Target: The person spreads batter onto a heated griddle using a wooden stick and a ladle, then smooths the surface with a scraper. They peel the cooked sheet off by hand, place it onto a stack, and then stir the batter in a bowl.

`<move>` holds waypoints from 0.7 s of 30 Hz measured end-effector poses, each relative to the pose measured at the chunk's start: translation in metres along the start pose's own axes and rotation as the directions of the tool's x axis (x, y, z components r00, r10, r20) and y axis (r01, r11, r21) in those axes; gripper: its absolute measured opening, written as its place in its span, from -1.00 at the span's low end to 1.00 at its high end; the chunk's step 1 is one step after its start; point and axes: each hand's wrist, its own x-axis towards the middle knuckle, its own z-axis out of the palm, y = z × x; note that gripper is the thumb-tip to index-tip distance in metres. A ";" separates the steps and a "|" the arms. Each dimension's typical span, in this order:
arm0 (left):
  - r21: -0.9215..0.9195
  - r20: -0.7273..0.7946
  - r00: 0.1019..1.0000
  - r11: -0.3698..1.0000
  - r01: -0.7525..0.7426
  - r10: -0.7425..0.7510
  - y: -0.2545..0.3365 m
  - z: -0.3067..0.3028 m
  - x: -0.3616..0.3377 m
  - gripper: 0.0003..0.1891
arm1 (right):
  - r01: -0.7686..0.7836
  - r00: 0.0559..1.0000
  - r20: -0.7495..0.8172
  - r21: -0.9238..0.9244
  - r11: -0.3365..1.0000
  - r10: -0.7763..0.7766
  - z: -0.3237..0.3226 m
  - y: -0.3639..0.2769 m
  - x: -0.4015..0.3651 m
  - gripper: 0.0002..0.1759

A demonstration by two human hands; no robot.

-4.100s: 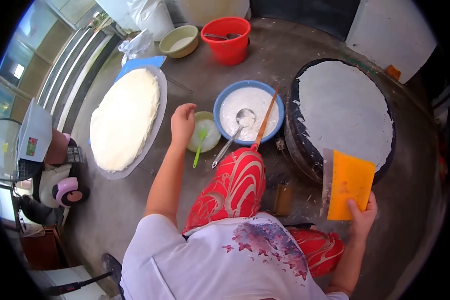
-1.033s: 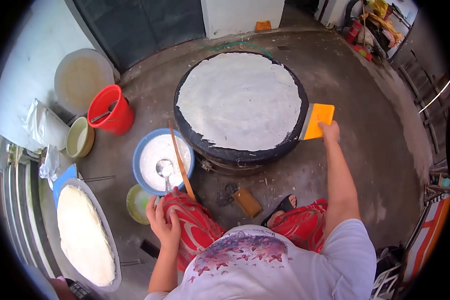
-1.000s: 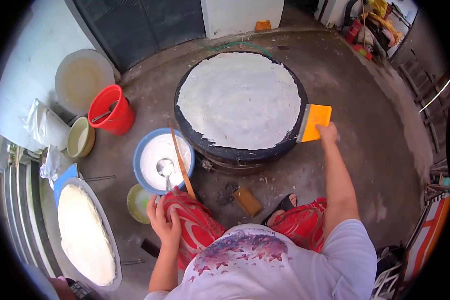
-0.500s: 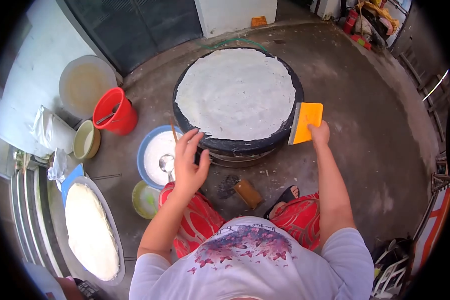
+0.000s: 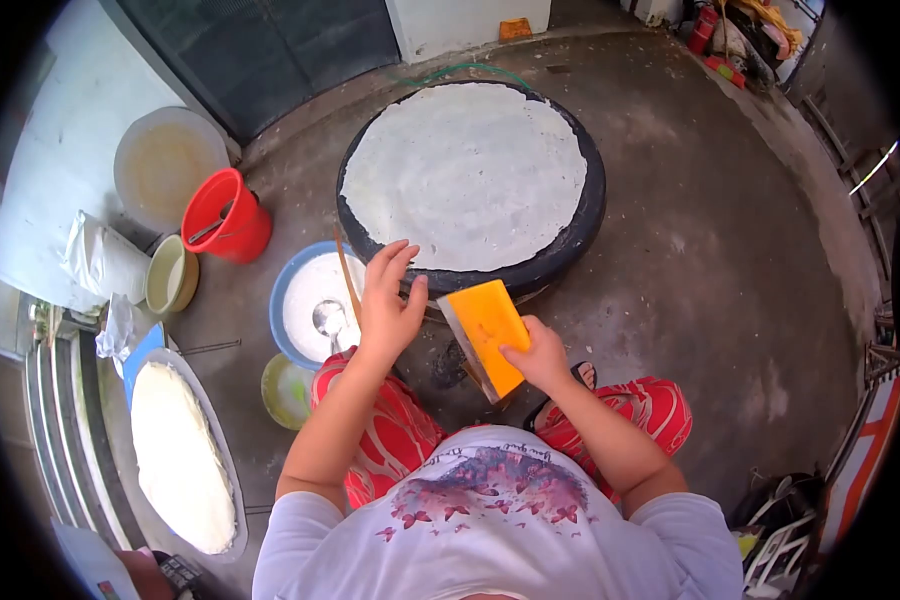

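Left hand: the person's left hand (image 5: 395,312) has its fingers loosely spread and the thumb standing apart; it holds nothing. In this view its fingertips come over the near left edge of the griddle (image 5: 560,262), but whether they touch it I cannot tell.
Right hand: the right hand (image 5: 540,355) is closed around one side of the yellow scraper (image 5: 492,335), with the thumb lying on its upper face.
Scraper: it is in front of the body, between the near edge of the griddle and the shirt (image 5: 490,520). Its metal blade is turned to the left, toward the left hand, and the whole tool is tilted.
Griddle: round and black, with a thin white sheet (image 5: 465,175) spread over its top. The edge of this sheet is ragged, and the dark rim shows all around it.
Left of griddle: a blue basin (image 5: 279,300) contains white batter (image 5: 310,292); a ladle (image 5: 328,318) rests in it, and a wooden stick (image 5: 349,278) lies across its right side. Just beside it is a small green bowl (image 5: 289,395).
Farther left: a red bucket (image 5: 238,230) stands near an olive basin (image 5: 175,275).
Lower left: a pale round pile (image 5: 182,460) lies on a grey board (image 5: 233,525).
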 end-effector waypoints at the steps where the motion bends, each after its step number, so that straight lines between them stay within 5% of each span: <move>1: 0.003 -0.007 1.000 1.000 0.013 -0.013 -0.001 -0.002 -0.002 -0.64 | 0.022 0.999 -0.046 0.082 0.996 -0.018 -0.001 -0.001 0.007 -0.64; 3: 0.011 -0.010 0.999 0.999 0.036 -0.036 -0.003 -0.005 -0.004 -0.65 | 0.061 0.989 -0.147 0.375 0.925 -0.006 0.007 0.026 0.033 -0.64; 11: -0.003 0.027 0.998 0.999 0.050 -0.050 -0.002 0.003 -0.007 -0.65 | -0.145 0.925 -0.354 0.009 0.989 0.138 -0.044 0.067 0.094 -0.63; 17: 0.153 0.129 0.992 0.988 -0.029 0.009 -0.021 0.027 0.001 -0.60 | -0.259 0.853 -0.515 -0.279 0.925 0.083 -0.090 0.016 0.074 -0.63; 19: 0.291 0.260 0.965 0.952 -0.093 0.015 -0.037 0.043 0.003 -0.53 | -0.187 0.884 -0.466 -0.276 0.943 0.039 -0.104 -0.007 0.056 -0.65; 21: 0.347 0.265 0.964 0.931 -0.115 0.020 -0.054 0.062 0.002 -0.57 | -0.084 0.980 -0.199 -0.283 0.955 0.027 -0.111 -0.026 0.037 -0.65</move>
